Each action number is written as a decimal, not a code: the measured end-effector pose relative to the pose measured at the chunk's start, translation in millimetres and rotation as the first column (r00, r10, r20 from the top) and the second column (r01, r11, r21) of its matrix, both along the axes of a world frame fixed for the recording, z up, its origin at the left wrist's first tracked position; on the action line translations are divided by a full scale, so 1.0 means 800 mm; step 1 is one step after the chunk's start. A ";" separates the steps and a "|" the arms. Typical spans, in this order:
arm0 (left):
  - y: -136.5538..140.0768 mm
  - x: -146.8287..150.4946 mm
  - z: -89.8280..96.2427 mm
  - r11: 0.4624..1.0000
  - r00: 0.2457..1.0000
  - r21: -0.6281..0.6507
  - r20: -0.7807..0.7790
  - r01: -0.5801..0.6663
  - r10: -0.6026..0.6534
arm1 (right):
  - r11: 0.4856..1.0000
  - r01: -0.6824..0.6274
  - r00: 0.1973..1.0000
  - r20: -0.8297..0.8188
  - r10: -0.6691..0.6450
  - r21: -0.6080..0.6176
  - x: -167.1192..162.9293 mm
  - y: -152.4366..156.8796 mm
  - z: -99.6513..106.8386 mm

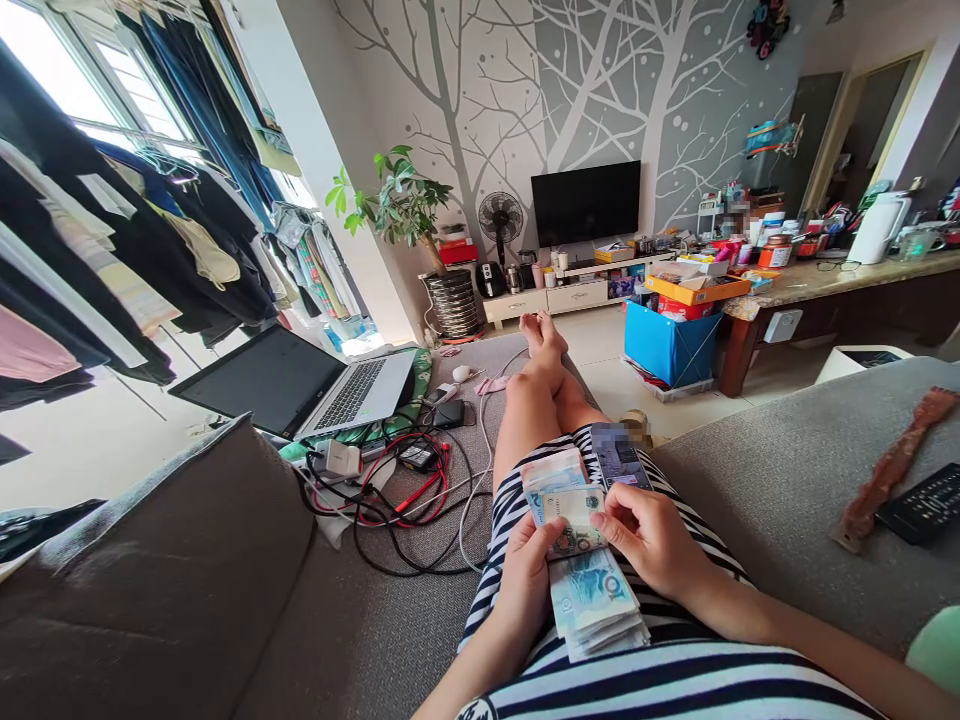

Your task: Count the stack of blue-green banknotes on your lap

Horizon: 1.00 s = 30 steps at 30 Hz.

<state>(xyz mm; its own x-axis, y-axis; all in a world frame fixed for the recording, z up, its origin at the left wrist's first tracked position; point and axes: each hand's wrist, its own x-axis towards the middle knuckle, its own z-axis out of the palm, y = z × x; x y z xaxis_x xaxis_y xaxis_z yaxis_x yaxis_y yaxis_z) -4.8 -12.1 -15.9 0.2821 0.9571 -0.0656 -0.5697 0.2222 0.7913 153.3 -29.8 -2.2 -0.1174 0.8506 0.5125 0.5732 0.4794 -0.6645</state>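
Observation:
Between my two hands is a banknote [574, 508], marked with a 10. My left hand [527, 560] pinches its lower left side with the thumb on top. My right hand [651, 535] grips its right edge between thumb and fingers. Under and beyond it, more notes, reddish and blue, form another pile [553, 470] on my lap. Closer to my body lies a thick stack of blue 10 notes [596, 600] on the striped cloth [720, 690]. A dark phone-like object [619, 458] rests on my thigh just beyond my right hand.
To the left on the grey sofa [390, 630] are an open laptop [300, 385] and tangled cables [409, 500]. A black remote control [926, 505] and a brown wooden piece [896, 455] lie at the right. A cluttered table [817, 280] and blue box [667, 345] stand ahead.

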 end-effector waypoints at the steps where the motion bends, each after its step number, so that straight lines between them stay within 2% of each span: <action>1: -0.001 0.000 0.000 1.000 1.000 0.009 -0.003 0.006 -0.006 | 1.000 0.003 1.000 -0.005 -0.003 0.009 0.000 0.000 0.000; 5: -0.001 0.001 0.003 1.000 1.000 0.018 -0.022 -0.006 0.007 | 0.998 0.031 1.000 -0.003 -0.031 0.052 -0.002 0.001 -0.002; 10: 0.004 -0.001 0.003 0.995 0.994 0.034 -0.057 -0.089 0.090 | 0.992 0.014 1.000 -0.002 -0.014 0.124 -0.002 -0.003 -0.001; 14: 0.006 0.000 0.000 0.991 0.989 0.012 -0.068 -0.134 0.134 | 0.992 0.013 1.000 0.012 -0.014 0.124 -0.001 -0.004 0.000; 21: 0.006 0.000 -0.003 0.995 0.995 0.000 -0.020 -0.097 0.097 | 0.988 0.085 0.996 -0.028 -0.082 0.128 -0.006 0.003 -0.004; 24: 0.008 -0.002 -0.008 0.993 0.992 -0.022 -0.039 -0.119 0.118 | 0.982 0.097 0.995 -0.025 -0.094 0.160 -0.006 0.002 -0.005; 27: 0.008 -0.004 -0.010 0.986 0.984 -0.041 -0.081 -0.164 0.160 | 0.968 0.049 0.999 0.004 -0.052 0.247 -0.003 -0.001 -0.005; 30: 0.007 -0.005 -0.008 0.978 0.975 -0.072 -0.127 -0.194 0.183 | 0.941 -0.104 0.994 0.057 0.090 0.323 0.000 -0.006 -0.002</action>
<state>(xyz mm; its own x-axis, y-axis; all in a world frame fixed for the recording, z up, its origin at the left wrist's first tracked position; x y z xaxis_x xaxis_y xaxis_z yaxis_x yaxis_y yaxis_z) -8.7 -6.4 -22.0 0.0825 0.9821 -0.1693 -0.5103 0.1875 0.8393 153.4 -34.2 -3.9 -0.2173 0.6223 0.7520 0.5363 0.7198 -0.4407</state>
